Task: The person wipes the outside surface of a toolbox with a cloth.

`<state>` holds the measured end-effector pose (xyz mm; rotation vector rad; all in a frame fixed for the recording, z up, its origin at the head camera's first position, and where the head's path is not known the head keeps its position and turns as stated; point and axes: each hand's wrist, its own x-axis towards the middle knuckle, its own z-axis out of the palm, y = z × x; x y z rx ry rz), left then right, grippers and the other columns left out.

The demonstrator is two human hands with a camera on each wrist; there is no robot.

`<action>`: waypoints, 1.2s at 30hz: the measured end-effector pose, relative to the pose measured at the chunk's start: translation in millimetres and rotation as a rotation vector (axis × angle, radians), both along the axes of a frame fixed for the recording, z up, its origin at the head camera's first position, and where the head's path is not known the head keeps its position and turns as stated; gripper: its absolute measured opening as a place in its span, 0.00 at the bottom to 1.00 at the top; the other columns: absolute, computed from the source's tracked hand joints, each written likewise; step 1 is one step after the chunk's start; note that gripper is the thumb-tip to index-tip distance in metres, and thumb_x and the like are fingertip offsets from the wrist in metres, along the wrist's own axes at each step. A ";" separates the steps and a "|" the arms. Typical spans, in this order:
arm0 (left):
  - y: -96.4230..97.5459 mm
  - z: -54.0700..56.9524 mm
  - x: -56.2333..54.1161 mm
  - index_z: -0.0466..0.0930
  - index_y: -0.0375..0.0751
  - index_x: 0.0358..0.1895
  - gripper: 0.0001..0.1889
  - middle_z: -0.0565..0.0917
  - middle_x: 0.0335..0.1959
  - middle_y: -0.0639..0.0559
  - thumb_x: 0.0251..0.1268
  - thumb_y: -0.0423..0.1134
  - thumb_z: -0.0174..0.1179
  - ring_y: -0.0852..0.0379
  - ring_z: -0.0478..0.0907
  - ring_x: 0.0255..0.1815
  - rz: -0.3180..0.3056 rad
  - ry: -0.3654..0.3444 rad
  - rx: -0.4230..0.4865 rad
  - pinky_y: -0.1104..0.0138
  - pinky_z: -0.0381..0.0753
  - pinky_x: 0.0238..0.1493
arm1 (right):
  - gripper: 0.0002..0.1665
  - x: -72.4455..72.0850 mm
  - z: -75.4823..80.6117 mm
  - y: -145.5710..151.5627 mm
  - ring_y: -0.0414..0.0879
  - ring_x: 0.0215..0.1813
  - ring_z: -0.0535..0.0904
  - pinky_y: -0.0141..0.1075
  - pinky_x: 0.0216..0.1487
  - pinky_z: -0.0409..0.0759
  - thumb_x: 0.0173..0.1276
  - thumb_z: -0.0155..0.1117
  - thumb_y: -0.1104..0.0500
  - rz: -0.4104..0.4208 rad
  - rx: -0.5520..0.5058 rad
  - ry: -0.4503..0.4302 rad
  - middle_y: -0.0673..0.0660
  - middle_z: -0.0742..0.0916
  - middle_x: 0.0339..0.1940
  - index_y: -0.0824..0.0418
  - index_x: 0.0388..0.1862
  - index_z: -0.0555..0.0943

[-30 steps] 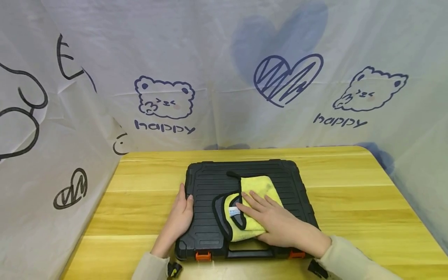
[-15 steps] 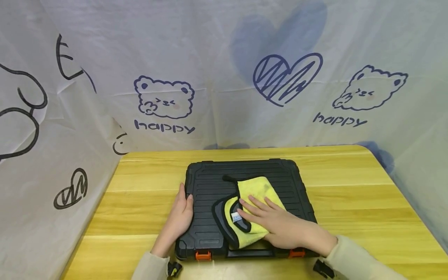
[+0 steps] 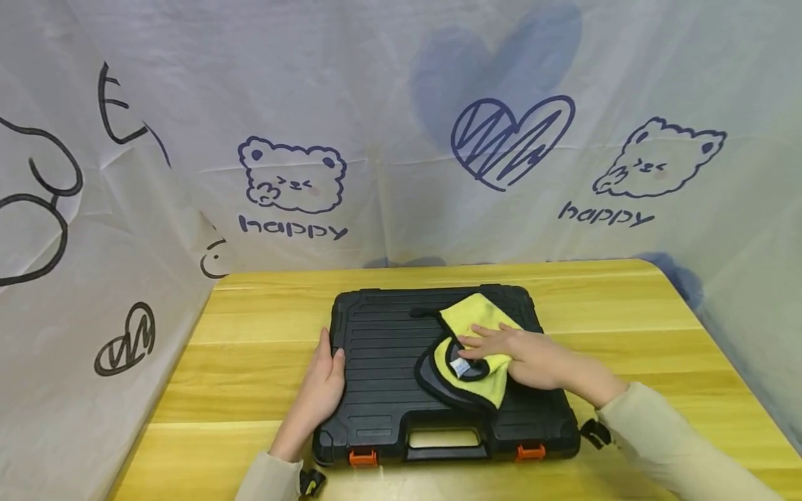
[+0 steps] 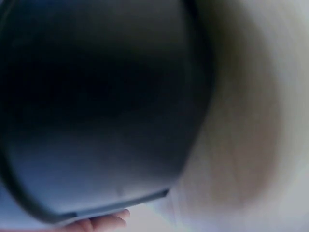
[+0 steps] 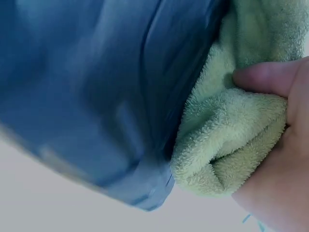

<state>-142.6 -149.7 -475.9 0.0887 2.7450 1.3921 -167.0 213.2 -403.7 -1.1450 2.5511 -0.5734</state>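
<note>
A black hard plastic carry case with a ribbed lid lies flat on the table, its handle towards me. My left hand rests along the case's left side, fingers straight, thumb at the top edge. A few of its fingertips show past the case edge in the left wrist view. On the lid's right half, my right hand presses a yellow cloth with grey backing and black trim, fingers laid out over it. In the right wrist view the thumb pushes into the cloth's bunched fold.
Two orange latches sit on the case's front edge, either side of the handle. The wood-grain table extends around the case. Pale fabric sheeting with drawn bears and hearts hangs behind and at both sides.
My right hand has slid the cloth right and away from me across the lid, turning it a little and uncovering the handle. My left hand and the case stay put.
</note>
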 end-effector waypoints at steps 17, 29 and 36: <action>0.0 -1.0 -0.1 0.31 0.26 0.78 0.33 0.40 0.78 0.29 0.82 0.40 0.34 0.36 0.39 0.79 0.001 0.005 0.009 0.46 0.43 0.76 | 0.43 -37.7 -7.7 28.9 0.69 0.77 0.50 0.65 0.62 0.64 0.61 0.41 0.74 -0.384 -0.038 -0.044 0.69 0.55 0.79 0.61 0.79 0.60; -0.4 -2.6 -1.0 0.31 0.27 0.78 0.33 0.40 0.78 0.29 0.83 0.40 0.33 0.37 0.38 0.79 -0.007 0.005 0.011 0.46 0.43 0.76 | 0.38 8.9 -4.3 14.3 0.71 0.76 0.50 0.45 0.28 0.72 0.65 0.46 0.69 -0.503 0.071 0.035 0.72 0.59 0.77 0.72 0.76 0.59; -0.6 -0.1 -0.7 0.31 0.27 0.78 0.33 0.40 0.79 0.29 0.83 0.40 0.33 0.38 0.38 0.79 0.000 0.003 0.023 0.47 0.43 0.76 | 0.37 51.9 -2.2 -2.5 0.74 0.72 0.59 0.55 0.31 0.80 0.64 0.52 0.65 -0.573 0.207 0.131 0.76 0.66 0.72 0.76 0.72 0.64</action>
